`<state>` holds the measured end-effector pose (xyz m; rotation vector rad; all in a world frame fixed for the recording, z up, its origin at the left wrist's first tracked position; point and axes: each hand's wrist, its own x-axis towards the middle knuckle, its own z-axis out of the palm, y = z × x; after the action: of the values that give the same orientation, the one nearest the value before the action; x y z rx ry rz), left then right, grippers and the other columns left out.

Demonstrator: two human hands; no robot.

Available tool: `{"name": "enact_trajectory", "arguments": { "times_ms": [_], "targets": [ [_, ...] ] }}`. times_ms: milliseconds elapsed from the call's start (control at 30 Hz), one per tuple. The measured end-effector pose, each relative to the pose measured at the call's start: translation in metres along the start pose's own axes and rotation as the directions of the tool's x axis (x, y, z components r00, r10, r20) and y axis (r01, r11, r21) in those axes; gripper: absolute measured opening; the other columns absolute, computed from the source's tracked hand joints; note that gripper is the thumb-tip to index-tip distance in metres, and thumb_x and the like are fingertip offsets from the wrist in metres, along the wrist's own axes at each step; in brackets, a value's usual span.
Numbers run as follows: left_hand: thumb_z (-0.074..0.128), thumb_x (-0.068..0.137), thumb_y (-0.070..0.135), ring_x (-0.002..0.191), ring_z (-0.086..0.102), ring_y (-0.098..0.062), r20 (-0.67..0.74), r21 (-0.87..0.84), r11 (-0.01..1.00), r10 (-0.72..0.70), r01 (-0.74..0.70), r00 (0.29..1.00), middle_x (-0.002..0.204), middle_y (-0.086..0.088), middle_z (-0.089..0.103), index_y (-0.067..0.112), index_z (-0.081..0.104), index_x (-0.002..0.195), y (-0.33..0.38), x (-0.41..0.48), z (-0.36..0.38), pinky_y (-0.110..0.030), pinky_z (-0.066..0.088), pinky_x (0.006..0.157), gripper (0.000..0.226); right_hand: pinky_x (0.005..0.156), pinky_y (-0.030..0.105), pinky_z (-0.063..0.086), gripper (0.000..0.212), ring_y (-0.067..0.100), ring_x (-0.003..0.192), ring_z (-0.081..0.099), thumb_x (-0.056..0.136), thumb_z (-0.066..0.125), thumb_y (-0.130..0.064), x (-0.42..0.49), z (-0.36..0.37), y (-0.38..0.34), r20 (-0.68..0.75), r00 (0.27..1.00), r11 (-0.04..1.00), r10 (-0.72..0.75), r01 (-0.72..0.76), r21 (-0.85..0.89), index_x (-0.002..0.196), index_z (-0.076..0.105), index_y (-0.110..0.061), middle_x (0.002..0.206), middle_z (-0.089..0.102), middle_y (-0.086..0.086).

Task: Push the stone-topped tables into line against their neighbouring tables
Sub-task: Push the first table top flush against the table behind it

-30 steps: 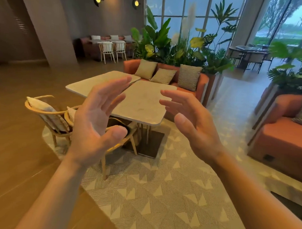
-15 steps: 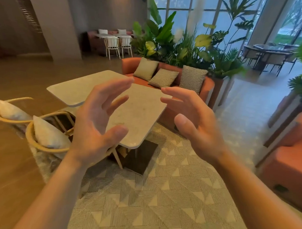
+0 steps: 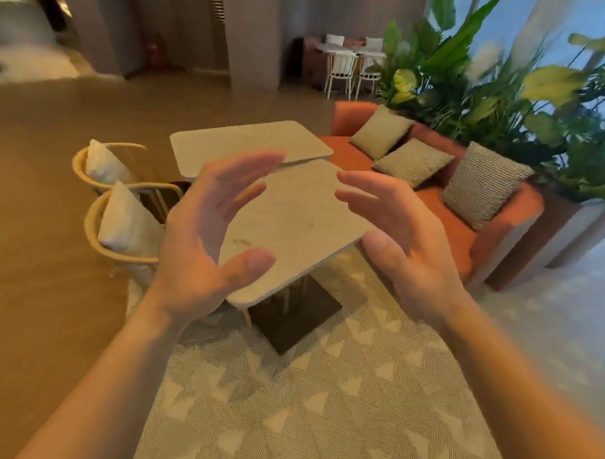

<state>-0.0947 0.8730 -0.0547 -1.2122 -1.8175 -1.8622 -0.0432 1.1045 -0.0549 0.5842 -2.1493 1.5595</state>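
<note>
Stone-topped tables: near one [image 3: 294,229] lies beyond and between my raised hands, far one [image 3: 249,145] past my fingertips, edges not flush | orange sofa [image 3: 465,228] off my right, two chairs [image 3: 123,223] off my left | left hand [image 3: 204,239] and right hand [image 3: 407,246] spread, palms facing, touching nothing | tables nearer and larger than half a second ago

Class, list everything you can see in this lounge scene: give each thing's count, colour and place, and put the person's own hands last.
stone-topped tables: two, beige, centre, on rug
rattan chairs: two, tan with white cushions, left of tables
sofa: one, orange, right of tables
throw pillows: three, olive and woven grey, on sofa
rug: one, beige triangle pattern, foreground
plants: cluster, green, behind sofa
white chairs: two, far back
left hand: one, open, empty
right hand: one, open, empty
</note>
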Motion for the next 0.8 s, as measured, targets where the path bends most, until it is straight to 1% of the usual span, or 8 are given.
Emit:
{"name": "enact_trajectory", "arguments": {
  "times_ms": [133, 233, 300, 400, 533, 600, 667, 800],
  "targets": [
    [0.070, 0.087, 0.073, 0.149, 0.050, -0.031, -0.076, 0.066, 0.997, -0.036, 0.041, 0.996, 0.153, -0.004, 0.057, 0.027, 0.052, 0.146, -0.031, 0.018, 0.026, -0.049, 0.042, 0.120, 0.078, 0.118, 0.045, 0.047, 0.080, 0.021, 0.140, 0.060, 0.093, 0.057, -0.075, 0.032, -0.032, 0.052, 0.104, 0.994, 0.997, -0.044, 0.037, 0.070, 0.148, 0.053, -0.018, 0.151, 0.059, 0.002],
    [0.071, 0.087, 0.072, 0.150, 0.049, -0.031, -0.108, 0.114, 0.992, -0.039, 0.051, 0.993, 0.153, -0.003, 0.057, 0.032, 0.053, 0.147, -0.073, 0.031, 0.048, -0.050, 0.041, 0.121, 0.074, 0.119, 0.045, 0.047, 0.081, 0.021, 0.141, 0.059, 0.095, 0.057, -0.073, 0.055, -0.052, 0.101, 0.183, 0.981, 0.995, -0.071, 0.056, 0.082, 0.150, 0.051, -0.013, 0.152, 0.058, 0.001],
    [0.071, 0.086, 0.072, 0.150, 0.049, -0.032, -0.165, 0.129, 0.988, -0.057, 0.079, 0.985, 0.153, -0.004, 0.057, 0.034, 0.054, 0.146, -0.107, 0.045, 0.067, -0.051, 0.041, 0.121, 0.073, 0.118, 0.045, 0.047, 0.082, 0.021, 0.141, 0.059, 0.095, 0.057, -0.073, 0.074, -0.073, 0.139, 0.234, 0.969, 0.995, -0.077, 0.059, 0.083, 0.151, 0.051, -0.013, 0.153, 0.057, 0.001],
    [0.070, 0.086, 0.073, 0.149, 0.051, -0.031, -0.219, 0.146, 0.981, -0.091, 0.125, 0.971, 0.153, -0.005, 0.056, 0.031, 0.056, 0.144, -0.139, 0.063, 0.089, -0.052, 0.042, 0.121, 0.073, 0.118, 0.046, 0.047, 0.084, 0.021, 0.141, 0.059, 0.094, 0.056, -0.076, 0.092, -0.097, 0.171, 0.279, 0.958, 0.995, -0.074, 0.053, 0.081, 0.150, 0.050, -0.015, 0.153, 0.057, 0.002],
    [0.070, 0.086, 0.073, 0.148, 0.051, -0.031, -0.269, 0.166, 0.973, -0.115, 0.164, 0.956, 0.154, -0.008, 0.054, 0.023, 0.054, 0.144, -0.169, 0.099, 0.128, -0.051, 0.043, 0.121, 0.078, 0.119, 0.047, 0.047, 0.083, 0.021, 0.142, 0.059, 0.094, 0.056, -0.076, 0.121, -0.144, 0.208, 0.308, 0.949, 0.994, -0.068, 0.039, 0.101, 0.150, 0.049, -0.015, 0.154, 0.056, 0.005],
    [0.070, 0.086, 0.073, 0.148, 0.051, -0.032, -0.273, 0.159, 0.971, -0.128, 0.176, 0.953, 0.153, -0.008, 0.054, 0.025, 0.054, 0.144, -0.180, 0.114, 0.143, -0.051, 0.043, 0.120, 0.077, 0.119, 0.047, 0.046, 0.084, 0.022, 0.142, 0.058, 0.094, 0.055, -0.076, 0.133, -0.163, 0.222, 0.299, 0.952, 0.993, -0.064, 0.031, 0.112, 0.150, 0.048, -0.014, 0.154, 0.055, 0.007],
    [0.071, 0.086, 0.073, 0.148, 0.051, -0.033, -0.282, 0.181, 0.965, -0.135, 0.191, 0.950, 0.153, -0.009, 0.055, 0.030, 0.054, 0.144, -0.188, 0.124, 0.155, -0.053, 0.042, 0.120, 0.074, 0.119, 0.046, 0.046, 0.085, 0.023, 0.142, 0.058, 0.095, 0.053, -0.076, 0.140, -0.178, 0.235, 0.299, 0.951, 0.991, -0.077, 0.039, 0.131, 0.151, 0.047, -0.014, 0.154, 0.055, 0.006],
    [0.070, 0.087, 0.073, 0.148, 0.051, -0.032, -0.321, 0.236, 0.943, -0.151, 0.233, 0.935, 0.153, -0.010, 0.056, 0.024, 0.050, 0.145, -0.204, 0.137, 0.181, -0.055, 0.042, 0.121, 0.079, 0.118, 0.040, 0.046, 0.083, 0.020, 0.143, 0.056, 0.094, 0.053, -0.078, 0.152, -0.209, 0.265, 0.329, 0.939, 0.985, -0.102, 0.049, 0.167, 0.152, 0.046, -0.018, 0.156, 0.054, 0.003]
  ]
}}
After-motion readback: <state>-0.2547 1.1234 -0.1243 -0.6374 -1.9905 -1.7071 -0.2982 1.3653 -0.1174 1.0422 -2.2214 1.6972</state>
